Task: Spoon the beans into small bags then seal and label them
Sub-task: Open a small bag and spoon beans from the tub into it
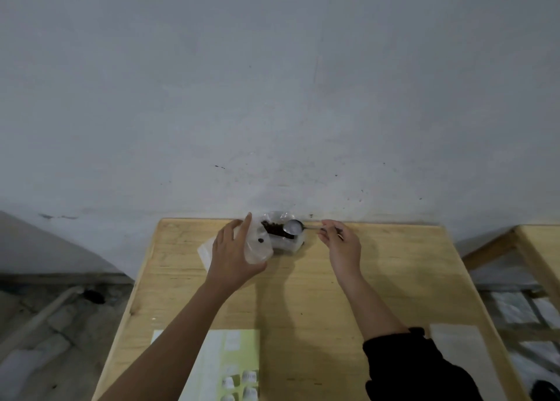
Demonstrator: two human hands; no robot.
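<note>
A sheet of labels (212, 361) is lying at the near edge of the wooden table (394, 279). Farther back, the left hand (231, 250) is gripping a small clear bag (257, 250) between thumb and fingers, one bean showing inside it. Just beside the bag, a clear tub (288, 246) is holding dark beans (274, 229) by the wall. The spoon (293, 227) is hovering over the tub, and the right hand (342, 246) is pinching its handle.

A black sleeve (418, 367) bunches near the right elbow; the left forearm (181, 334) is bare.
</note>
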